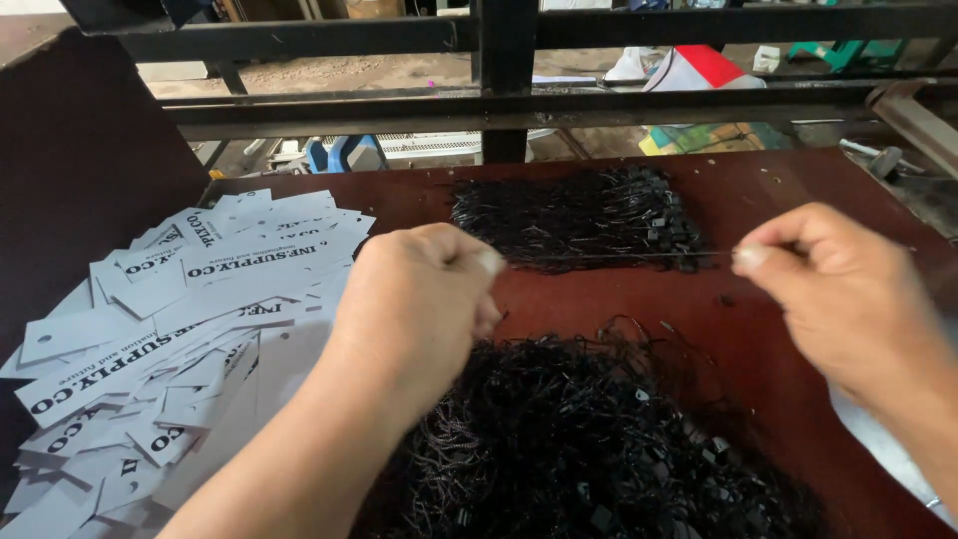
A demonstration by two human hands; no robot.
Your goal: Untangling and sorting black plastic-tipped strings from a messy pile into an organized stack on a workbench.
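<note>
From the head view, I have both hands raised over the dark red worktop (778,190). My left hand (414,299) is curled into a loose fist, its fingers (487,262) pinched shut on one end of a thin black string (619,257). My right hand (838,284) pinches the other end, thumb and forefinger closed tight. The string runs taut and level between them, above the worktop.

I judge the step in hand to be separating one string from the stock. The next move would call for keeping that pinch firm and steady, since the string is fine and easy to drop.

Behind the string lies a flatter batch of black strings (579,220) with small black clasps at its right edge. Below my hands sits a bigger, tangled heap of black strings (589,439).

To my left, a spread of rectangular white card tags (170,329) lies in overlapping layers, printed in black lettering, some with a small punched hole near one end. Beyond the worktop, a black metal frame (509,100) crosses the view, with a red and white package (704,68) on the ground past it.
</note>
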